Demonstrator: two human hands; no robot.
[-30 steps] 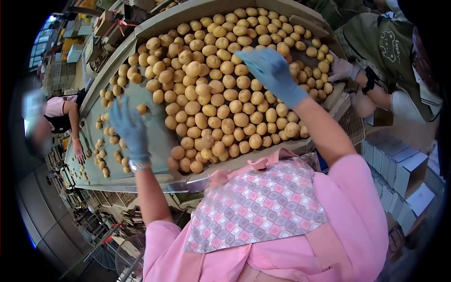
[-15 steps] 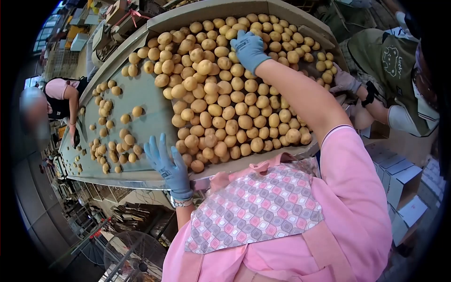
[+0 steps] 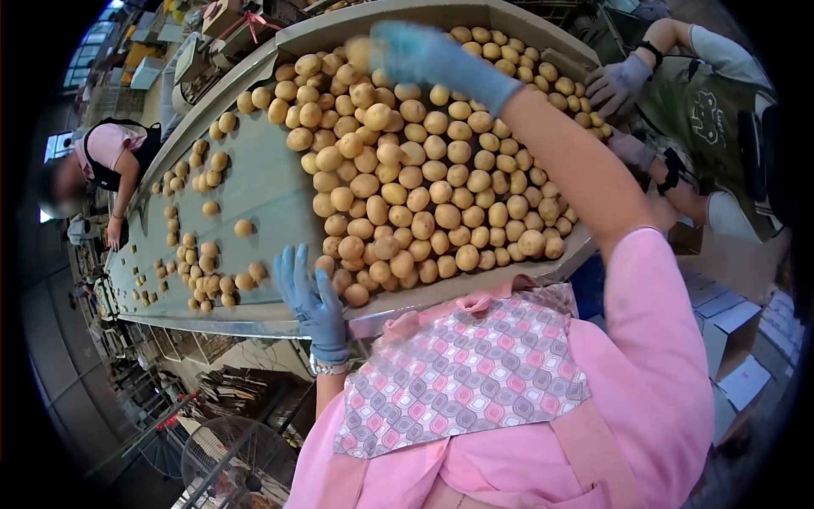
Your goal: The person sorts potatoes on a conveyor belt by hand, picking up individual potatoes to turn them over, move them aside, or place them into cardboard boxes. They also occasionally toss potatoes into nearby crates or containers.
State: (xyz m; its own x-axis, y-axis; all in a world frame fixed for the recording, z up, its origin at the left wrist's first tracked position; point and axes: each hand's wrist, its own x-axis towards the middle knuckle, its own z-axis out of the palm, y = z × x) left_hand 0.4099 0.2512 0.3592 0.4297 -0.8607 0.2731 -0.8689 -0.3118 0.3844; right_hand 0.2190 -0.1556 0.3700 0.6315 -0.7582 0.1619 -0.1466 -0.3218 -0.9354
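Note:
My left hand (image 3: 315, 307), in a blue-grey glove, rests at the near edge of the green belt (image 3: 263, 182), fingers spread and nothing in them, beside the lower left of the potato pile (image 3: 437, 195). Over the upper part of the pile is my right hand (image 3: 424, 61), gloved too and smeared by motion. A blurred potato (image 3: 360, 54) is at its fingertips; whether the fingers grip it cannot be made out. Loose potatoes (image 3: 203, 263) lie scattered on the belt to the left.
A co-worker's gloved hands (image 3: 621, 83) touch the pile's right end. Another person (image 3: 114, 161) reaches over the belt's far left. Cardboard boxes (image 3: 729, 327) stand at the right, and a fan (image 3: 242, 462) is at the lower left. A raised rim (image 3: 381, 19) borders the belt.
My right hand has moved left, and a blurred potato now shows at its fingertips. My left hand has barely moved. Belt potatoes have shifted. The co-worker at the right has a second hand at the pile.

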